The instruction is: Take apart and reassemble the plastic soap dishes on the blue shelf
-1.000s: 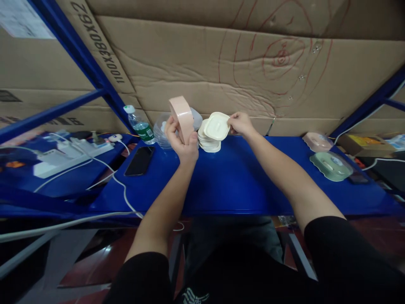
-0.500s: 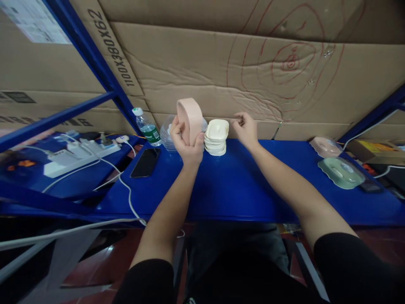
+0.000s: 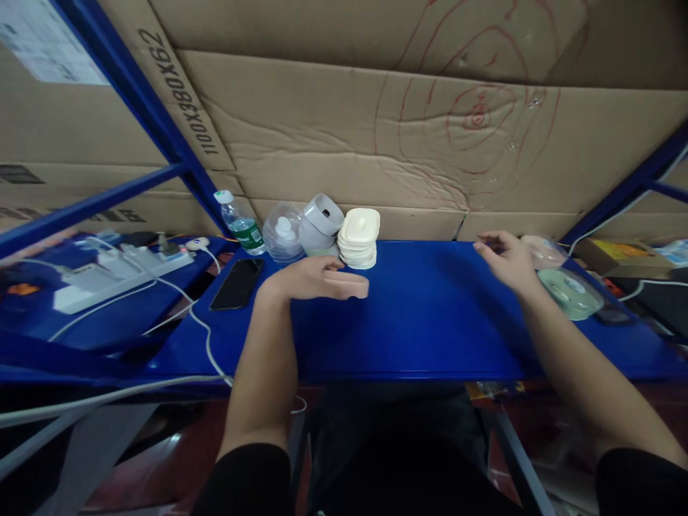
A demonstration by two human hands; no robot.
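My left hand (image 3: 306,279) is closed on a pale pink plastic part (image 3: 355,284) with a rounded rim, held low over the table. The fingers cover much of that part. Just behind it stands a stack of cream-coloured dish-shaped pieces (image 3: 360,240). My right hand (image 3: 505,261) is in the air on the right with thumb and fingers apart and nothing visible in it. Nearest to it are a pink dish-shaped piece (image 3: 545,252), partly hidden behind the hand, and a green dish-shaped piece (image 3: 572,294) with a wavy edge.
Grey plastic pieces (image 3: 321,222) and clear round pieces (image 3: 284,235) stand left of the stack. A water bottle (image 3: 241,226), a phone (image 3: 236,284) and a power strip (image 3: 123,272) with white cables are at left. Cardboard (image 3: 322,129) backs the blue table (image 3: 419,322).
My left hand has lowered the pink part and turned it flatter, uncovering the grey pieces. My right hand has moved right, away from the cream stack, toward the green and pink pieces.
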